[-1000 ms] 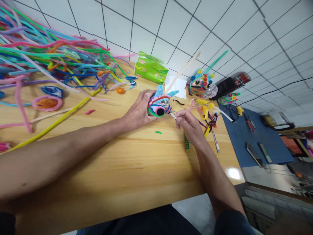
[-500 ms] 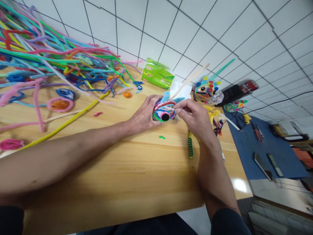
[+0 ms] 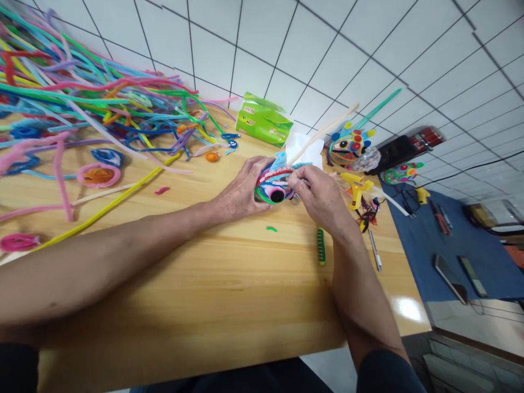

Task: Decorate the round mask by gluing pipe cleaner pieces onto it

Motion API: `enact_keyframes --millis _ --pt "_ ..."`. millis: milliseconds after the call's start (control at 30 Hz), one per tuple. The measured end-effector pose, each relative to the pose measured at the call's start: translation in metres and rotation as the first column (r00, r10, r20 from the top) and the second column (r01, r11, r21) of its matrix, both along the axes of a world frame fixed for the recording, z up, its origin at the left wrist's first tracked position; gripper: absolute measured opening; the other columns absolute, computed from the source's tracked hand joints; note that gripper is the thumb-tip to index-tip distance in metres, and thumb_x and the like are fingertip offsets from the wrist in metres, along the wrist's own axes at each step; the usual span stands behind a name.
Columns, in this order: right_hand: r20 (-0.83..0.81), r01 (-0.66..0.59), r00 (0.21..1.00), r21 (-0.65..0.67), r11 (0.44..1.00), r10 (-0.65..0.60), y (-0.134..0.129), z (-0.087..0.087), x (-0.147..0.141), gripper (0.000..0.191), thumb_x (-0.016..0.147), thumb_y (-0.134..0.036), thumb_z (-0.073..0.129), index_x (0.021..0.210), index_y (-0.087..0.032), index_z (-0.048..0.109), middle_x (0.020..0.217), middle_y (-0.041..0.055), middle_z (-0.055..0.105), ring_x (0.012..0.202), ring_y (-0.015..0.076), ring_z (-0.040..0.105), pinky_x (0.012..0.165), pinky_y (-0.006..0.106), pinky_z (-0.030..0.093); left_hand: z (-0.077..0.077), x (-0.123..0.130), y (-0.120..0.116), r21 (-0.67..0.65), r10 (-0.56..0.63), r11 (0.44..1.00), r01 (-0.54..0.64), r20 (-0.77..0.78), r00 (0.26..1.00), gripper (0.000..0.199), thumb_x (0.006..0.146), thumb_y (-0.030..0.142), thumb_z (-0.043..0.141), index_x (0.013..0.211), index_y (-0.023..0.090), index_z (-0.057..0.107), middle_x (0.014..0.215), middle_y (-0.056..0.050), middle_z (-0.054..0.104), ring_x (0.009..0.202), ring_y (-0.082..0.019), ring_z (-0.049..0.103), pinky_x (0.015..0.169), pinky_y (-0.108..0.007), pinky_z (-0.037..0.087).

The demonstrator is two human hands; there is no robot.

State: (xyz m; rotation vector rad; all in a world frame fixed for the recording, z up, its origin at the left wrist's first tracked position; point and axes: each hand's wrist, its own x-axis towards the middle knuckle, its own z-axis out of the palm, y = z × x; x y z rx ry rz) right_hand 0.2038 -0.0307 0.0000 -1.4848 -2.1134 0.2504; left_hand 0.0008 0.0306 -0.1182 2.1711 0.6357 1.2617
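Our left hand [image 3: 248,188] clasps the round, multicoloured fuzzy craft [image 3: 268,188]. Our right hand [image 3: 318,194], near a yellow plastic glue gun [image 3: 355,184], pinches a thin white strip [image 3: 283,182] against it, blocking one side.

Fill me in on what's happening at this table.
A person has a colorful decorated piece with a big black eye in the left hand, above the wooden table. The right hand has its thumb and fingertips at the piece's other side; exactly what they grip is hard to see. A heap of fuzzy colored stems lies on the left, and a yellow glue gun lies beyond the right hand.
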Motion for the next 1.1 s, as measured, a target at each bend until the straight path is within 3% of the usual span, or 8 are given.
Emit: enact_keyframes --millis 133,200,367,533,933,1100 --pt "0.038 0.019 0.999 0.097 0.995 -0.023 0.001 -0.004 0.001 0.016 0.103 -0.031 0.059 0.089 -0.024 0.061 0.091 0.0028 0.072 0.081 0.0194 0.062 0.075 0.033 0.044 0.004 -0.002 0.0 -0.031 -0.04 0.999 0.04 -0.025 0.999 0.124 0.064 0.077 0.09 0.162 0.026 0.033 0.159 -0.02 0.042 0.151 -0.044 0.041 0.128 -0.065 0.038" --pt "0.054 0.009 0.998 0.147 0.989 -0.017 0.002 -0.005 0.001 0.015 0.103 -0.03 0.058 0.089 -0.025 0.061 0.092 0.0033 0.072 0.083 0.0198 0.063 0.076 0.033 0.046 0.01 -0.005 -0.002 -0.051 -0.062 0.997 0.061 -0.03 0.998 0.116 0.072 0.08 0.082 0.162 0.025 0.034 0.16 -0.021 0.042 0.152 -0.043 0.04 0.129 -0.065 0.036" --pt "0.059 -0.022 0.998 0.201 0.979 0.01 0.0 -0.006 -0.001 0.009 0.101 -0.026 0.06 0.092 -0.025 0.063 0.095 0.0034 0.072 0.085 0.0201 0.063 0.078 0.034 0.048 0.025 -0.013 -0.011 -0.111 -0.095 0.99 0.091 -0.036 0.995 0.069 0.105 0.065 0.049 0.159 0.022 0.04 0.159 -0.018 0.046 0.153 -0.035 0.041 0.132 -0.058 0.034" --pt "0.046 -0.042 0.998 0.202 0.979 0.033 -0.001 -0.005 -0.004 0.009 0.095 -0.017 0.063 0.092 -0.025 0.064 0.094 0.0029 0.071 0.083 0.0195 0.063 0.077 0.034 0.049 0.029 -0.016 -0.012 -0.118 -0.116 0.987 0.11 -0.042 0.992 0.059 0.111 0.056 0.035 0.158 0.021 0.043 0.161 -0.016 0.047 0.155 -0.031 0.039 0.134 -0.055 0.031" --pt "0.03 -0.043 0.999 0.217 0.975 0.037 -0.003 -0.012 -0.008 0.009 0.096 -0.016 0.064 0.092 -0.025 0.065 0.092 0.0023 0.071 0.085 0.0199 0.065 0.079 0.035 0.051 0.027 -0.013 -0.011 -0.11 -0.067 0.992 0.066 -0.007 0.998 0.055 0.11 0.056 0.042 0.15 0.02 0.048 0.154 -0.016 0.055 0.144 -0.03 0.051 0.126 -0.051 0.041" --pt "-0.051 -0.004 0.999 0.217 0.976 0.015 -0.004 -0.014 -0.008 0.007 0.095 -0.018 0.066 0.097 -0.025 0.066 0.097 0.0022 0.073 0.086 0.0195 0.068 0.079 0.035 0.055 0.025 -0.012 -0.009 -0.113 -0.051 0.992 0.055 0.03 0.998 0.052 0.108 0.054 0.048 0.147 0.019 0.05 0.149 -0.015 0.058 0.139 -0.03 0.054 0.122 -0.049 0.044"
